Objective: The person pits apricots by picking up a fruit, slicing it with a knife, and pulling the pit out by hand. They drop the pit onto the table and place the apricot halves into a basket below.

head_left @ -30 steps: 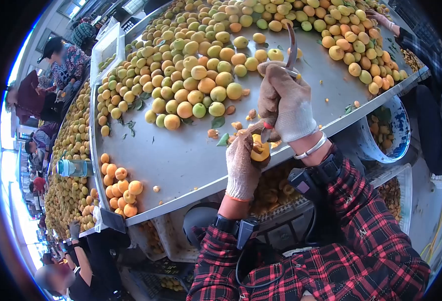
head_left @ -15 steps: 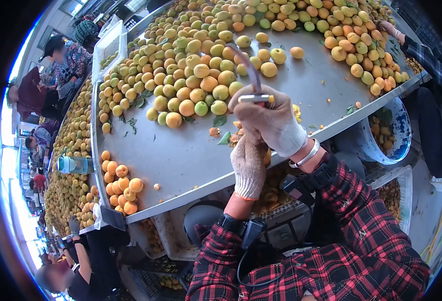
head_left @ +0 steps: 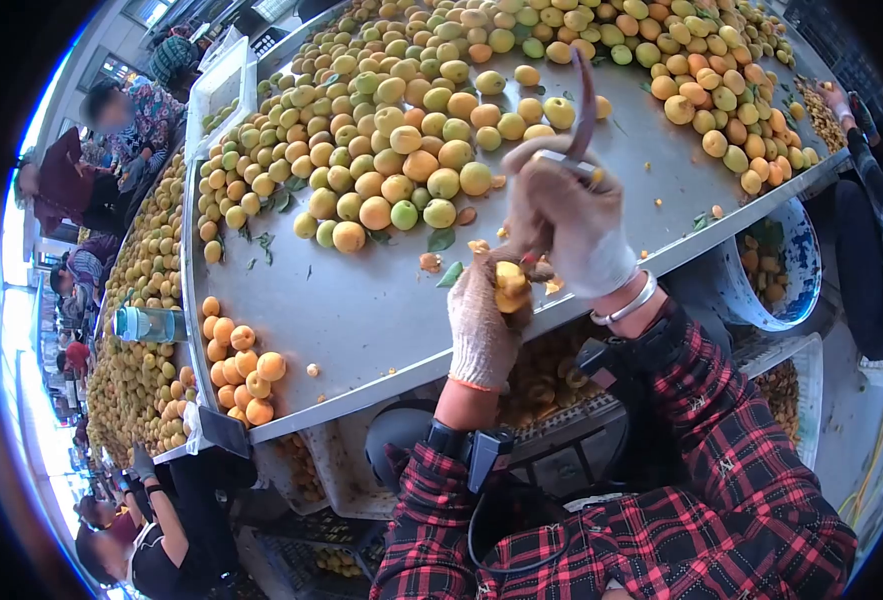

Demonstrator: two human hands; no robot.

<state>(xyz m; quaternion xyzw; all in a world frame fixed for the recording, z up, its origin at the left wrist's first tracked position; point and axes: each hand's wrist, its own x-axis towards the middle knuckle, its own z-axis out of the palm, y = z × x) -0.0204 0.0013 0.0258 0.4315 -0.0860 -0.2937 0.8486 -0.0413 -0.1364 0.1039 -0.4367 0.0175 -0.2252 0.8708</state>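
My left hand (head_left: 483,325), in a knitted work glove, is closed around a cut apricot (head_left: 511,288) whose yellow flesh shows. Just above and to the right, my gloved right hand (head_left: 576,215) grips a curved knife (head_left: 585,105), its dark blade pointing up and away from the fruit. The right fingertips are close to the cut apricot; whether they touch it I cannot tell. Beside the hands, a green leaf (head_left: 449,275) and small fruit scraps (head_left: 429,262) lie on the metal table (head_left: 361,320). Whole apricots (head_left: 401,180) are heaped farther back.
A small group of orange apricots (head_left: 251,375) sits at the table's left corner. Below the edge are a crate of cut fruit (head_left: 551,385) and a blue-white bucket (head_left: 796,265). Another person's hand (head_left: 836,100) is at the far right; more people work at left.
My right hand has moved right and slightly up from my left hand, and the knife blade now points more upright. The cut apricot in my left hand has come into view.
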